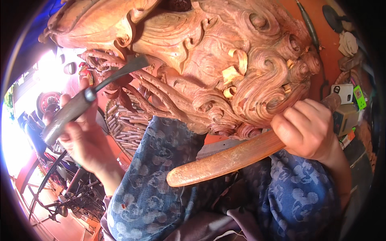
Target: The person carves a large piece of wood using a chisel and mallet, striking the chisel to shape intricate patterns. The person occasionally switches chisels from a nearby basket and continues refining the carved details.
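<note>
My left hand (89, 138) is closed round the dark wooden handle of a chisel (69, 117). The chisel's steel blade slants up and to the right, its flat end in front of the carving; whether it touches the wood, I cannot tell. In my right hand (303, 130) is a curved wooden mallet (225, 160), gripped near its right end, its thick rounded end reaching left above my lap. A large reddish-brown wood carving (181, 86) with swirls and twisting branches fills the upper middle. Curled pale wood shavings (235, 72) lie on its swirls.
Left of my knees stands a round basket (128, 134) with many chisel handles in it. Farther left are a bicycle (74, 201) and a wheel (48, 101) in bright light. At the right lie a white device (342, 93), a green box (359, 97) and a cardboard box (346, 119).
</note>
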Tool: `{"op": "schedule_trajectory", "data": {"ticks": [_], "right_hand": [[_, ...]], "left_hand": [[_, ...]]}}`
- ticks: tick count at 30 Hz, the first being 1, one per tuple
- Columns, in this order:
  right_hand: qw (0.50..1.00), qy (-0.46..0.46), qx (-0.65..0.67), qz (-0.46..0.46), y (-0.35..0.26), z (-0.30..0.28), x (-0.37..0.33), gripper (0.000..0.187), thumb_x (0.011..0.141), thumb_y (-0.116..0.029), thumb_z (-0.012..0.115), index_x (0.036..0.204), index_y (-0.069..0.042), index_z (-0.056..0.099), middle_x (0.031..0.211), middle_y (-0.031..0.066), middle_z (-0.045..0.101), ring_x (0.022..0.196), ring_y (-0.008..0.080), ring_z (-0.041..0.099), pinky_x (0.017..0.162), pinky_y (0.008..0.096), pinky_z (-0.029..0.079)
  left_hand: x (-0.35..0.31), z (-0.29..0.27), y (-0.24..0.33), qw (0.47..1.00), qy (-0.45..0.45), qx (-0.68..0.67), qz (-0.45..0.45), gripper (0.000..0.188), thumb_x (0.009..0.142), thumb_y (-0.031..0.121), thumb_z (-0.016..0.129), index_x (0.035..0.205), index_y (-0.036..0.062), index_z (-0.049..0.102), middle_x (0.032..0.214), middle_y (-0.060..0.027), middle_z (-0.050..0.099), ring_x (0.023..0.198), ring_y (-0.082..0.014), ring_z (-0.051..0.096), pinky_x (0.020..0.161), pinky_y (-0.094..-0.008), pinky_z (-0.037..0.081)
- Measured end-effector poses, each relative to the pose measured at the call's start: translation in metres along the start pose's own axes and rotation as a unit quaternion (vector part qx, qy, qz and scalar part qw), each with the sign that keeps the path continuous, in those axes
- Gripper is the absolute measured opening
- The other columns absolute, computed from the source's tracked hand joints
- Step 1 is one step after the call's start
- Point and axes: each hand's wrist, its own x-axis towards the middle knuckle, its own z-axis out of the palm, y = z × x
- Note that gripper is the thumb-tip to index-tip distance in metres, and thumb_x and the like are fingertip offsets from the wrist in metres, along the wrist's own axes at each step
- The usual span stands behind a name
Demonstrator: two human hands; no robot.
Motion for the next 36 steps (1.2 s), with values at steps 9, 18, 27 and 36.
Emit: {"op": "schedule_trajectory", "data": {"ticks": [9,18,27,36], "right_hand": [[0.999,-0.01,0.026,0.026,0.004,-0.002,0.009,0.023,0.062,-0.015,0.064,0.08,-0.002,0.058,0.062,0.0048,0.045,0.051,0.0205,0.05,0.044,0.0317,0.04],[0.999,-0.024,0.017,0.029,0.006,0.0,0.006,0.037,0.055,-0.019,0.07,0.085,-0.001,0.057,0.065,0.0077,0.049,0.053,0.0249,0.052,0.045,0.0351,0.04],[0.998,-0.041,0.024,0.034,0.005,-0.003,0.008,0.048,0.045,-0.016,0.074,0.086,-0.001,0.055,0.067,0.0084,0.049,0.055,0.0263,0.053,0.047,0.0368,0.041],[0.997,-0.062,0.033,0.044,0.005,-0.003,0.006,0.054,0.041,-0.014,0.078,0.088,-0.002,0.055,0.069,0.0089,0.05,0.057,0.0274,0.054,0.05,0.0385,0.041]], "left_hand": [[0.018,0.011,-0.06,0.951,-0.111,0.233,0.171,0.041,0.076,-0.003,0.076,0.094,0.0055,0.041,0.099,-0.008,0.047,0.107,-0.0428,0.06,0.095,-0.0583,0.051],[0.041,0.021,-0.072,0.795,-0.225,0.472,0.308,0.019,0.068,-0.009,0.077,0.083,-0.0001,0.069,0.094,-0.012,0.057,0.093,-0.0298,0.068,0.09,-0.0407,0.057],[0.041,0.025,-0.072,0.777,-0.198,0.509,0.312,0.025,0.063,-0.01,0.08,0.084,0.0026,0.072,0.091,-0.0105,0.061,0.097,-0.0278,0.068,0.084,-0.0317,0.056],[0.046,0.019,-0.069,0.779,-0.22,0.51,0.291,0.023,0.065,-0.009,0.08,0.085,0.0026,0.073,0.092,-0.0102,0.064,0.094,-0.0246,0.069,0.08,-0.0298,0.056]]}}
